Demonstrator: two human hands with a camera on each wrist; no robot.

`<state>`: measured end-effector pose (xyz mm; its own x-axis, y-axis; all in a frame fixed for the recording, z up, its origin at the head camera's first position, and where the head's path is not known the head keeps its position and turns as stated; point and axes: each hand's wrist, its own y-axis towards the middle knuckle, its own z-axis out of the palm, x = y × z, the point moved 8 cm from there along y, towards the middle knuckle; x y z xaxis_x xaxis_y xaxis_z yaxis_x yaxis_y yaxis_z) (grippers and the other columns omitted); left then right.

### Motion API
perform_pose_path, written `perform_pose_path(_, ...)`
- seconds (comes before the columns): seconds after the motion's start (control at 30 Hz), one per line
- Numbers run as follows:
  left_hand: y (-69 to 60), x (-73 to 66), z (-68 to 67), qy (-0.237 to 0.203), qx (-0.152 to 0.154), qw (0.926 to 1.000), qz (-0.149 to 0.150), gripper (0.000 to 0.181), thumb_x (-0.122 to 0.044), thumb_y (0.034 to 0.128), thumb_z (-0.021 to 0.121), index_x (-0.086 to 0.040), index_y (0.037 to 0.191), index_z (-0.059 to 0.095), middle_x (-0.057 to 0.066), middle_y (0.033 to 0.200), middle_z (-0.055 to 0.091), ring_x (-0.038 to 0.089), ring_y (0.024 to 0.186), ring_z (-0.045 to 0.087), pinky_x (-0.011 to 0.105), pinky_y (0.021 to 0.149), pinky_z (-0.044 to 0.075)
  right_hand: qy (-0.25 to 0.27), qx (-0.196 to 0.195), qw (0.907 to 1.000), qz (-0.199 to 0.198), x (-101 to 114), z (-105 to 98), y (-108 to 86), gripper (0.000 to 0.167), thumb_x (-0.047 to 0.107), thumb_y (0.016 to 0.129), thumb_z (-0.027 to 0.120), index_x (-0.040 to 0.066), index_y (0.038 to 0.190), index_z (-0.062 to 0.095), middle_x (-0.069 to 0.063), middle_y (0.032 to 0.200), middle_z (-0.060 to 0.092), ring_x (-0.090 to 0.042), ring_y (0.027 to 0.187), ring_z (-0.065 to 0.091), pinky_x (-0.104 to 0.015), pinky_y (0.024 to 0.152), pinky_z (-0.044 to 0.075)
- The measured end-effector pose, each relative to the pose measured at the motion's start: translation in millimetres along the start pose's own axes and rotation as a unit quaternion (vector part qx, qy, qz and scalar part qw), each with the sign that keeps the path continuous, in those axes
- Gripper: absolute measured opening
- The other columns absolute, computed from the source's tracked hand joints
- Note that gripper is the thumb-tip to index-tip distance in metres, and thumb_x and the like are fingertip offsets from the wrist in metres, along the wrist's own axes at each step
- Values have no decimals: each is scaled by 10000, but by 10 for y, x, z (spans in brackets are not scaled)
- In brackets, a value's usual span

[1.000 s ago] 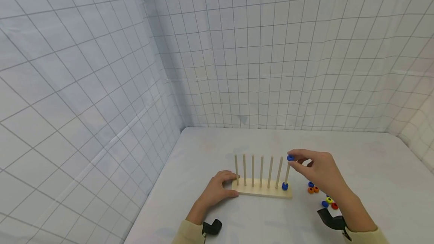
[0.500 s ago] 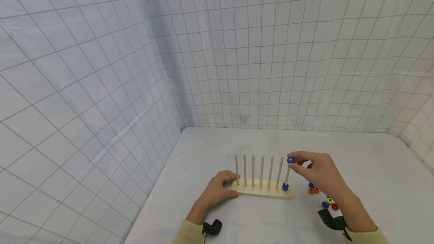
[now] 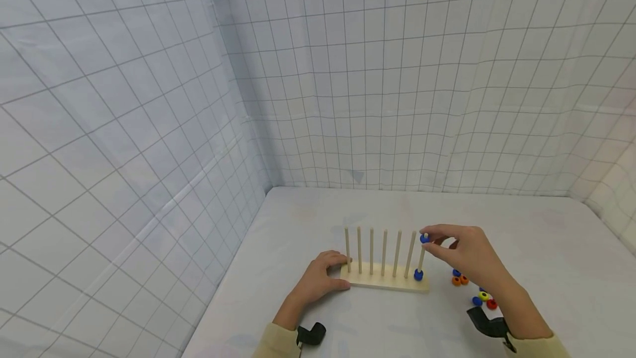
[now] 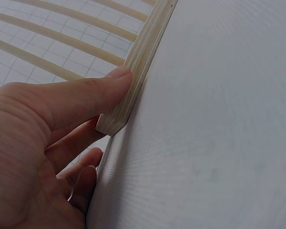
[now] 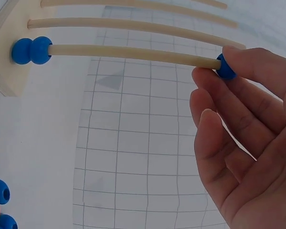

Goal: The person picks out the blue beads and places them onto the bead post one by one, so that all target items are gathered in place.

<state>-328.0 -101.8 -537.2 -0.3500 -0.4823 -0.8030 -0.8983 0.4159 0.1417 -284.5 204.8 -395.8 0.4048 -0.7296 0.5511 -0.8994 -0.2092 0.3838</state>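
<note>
A pale wooden base (image 3: 385,280) carries a row of upright pegs. Its left end is gripped by my left hand (image 3: 319,279), thumb on the front edge; the left wrist view shows the thumb (image 4: 102,93) pressed on the wood. My right hand (image 3: 469,250) pinches a blue bead (image 3: 424,238) at the top of the rightmost peg; in the right wrist view the peg's tip meets this bead (image 5: 226,67). At the foot of that same peg sit two blue beads (image 5: 32,50), touching each other.
Right of the base, partly under my right forearm, loose beads lie on the white table (image 3: 387,325): orange ones (image 3: 456,281), a yellow one (image 3: 483,295), a red one (image 3: 492,304) and blue ones (image 3: 477,301). Gridded white cloth (image 3: 377,98) hangs behind and at the sides.
My right hand has come down slightly with the blue bead, and the peg's tip now shows through the bead. My left hand has stayed on the base.
</note>
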Motion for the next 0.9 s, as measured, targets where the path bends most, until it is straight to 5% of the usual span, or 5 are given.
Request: perform_pose_path(0.9, -8, -6, -4, 76, -1, 10000, 5, 563, -334, 764, 890, -227, 1282, 699, -65, 1336, 580, 211, 1336, 456, 482, 1116, 361, 371, 389, 9985, -129, -114, 107, 8, 238, 236, 873, 811, 199, 1105, 774, 186, 853, 685, -44, 806, 629, -249, 642, 558)
